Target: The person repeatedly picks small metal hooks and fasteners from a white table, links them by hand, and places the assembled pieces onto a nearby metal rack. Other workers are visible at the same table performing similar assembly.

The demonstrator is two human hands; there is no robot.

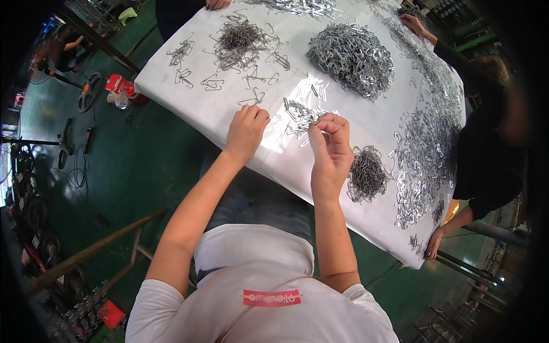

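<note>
My left hand [247, 132] rests low over the near edge of the white-covered table [189, 108], its fingers curled down. At its fingertips lies a bent wire hook [251, 98]; whether the fingers grip it is hidden. My right hand [333, 144] is raised a little to the right, thumb and forefinger pinched on a small metal piece [314, 122], mostly covered by the fingertips. Just beyond and between my hands, small shiny metal clips [300, 114] lie scattered on a glossy clear sheet [275, 137]. Right of my right hand sits a small heap of wire hooks [367, 174].
A large pile of metal hooks [351, 60] stands farther back, with a tangle of thin wire hooks [240, 39] at far left. More metal pieces [423, 154] spread along the right side. Co-workers' hands [434, 243] rest at the table's edges. A red container [117, 84] stands left.
</note>
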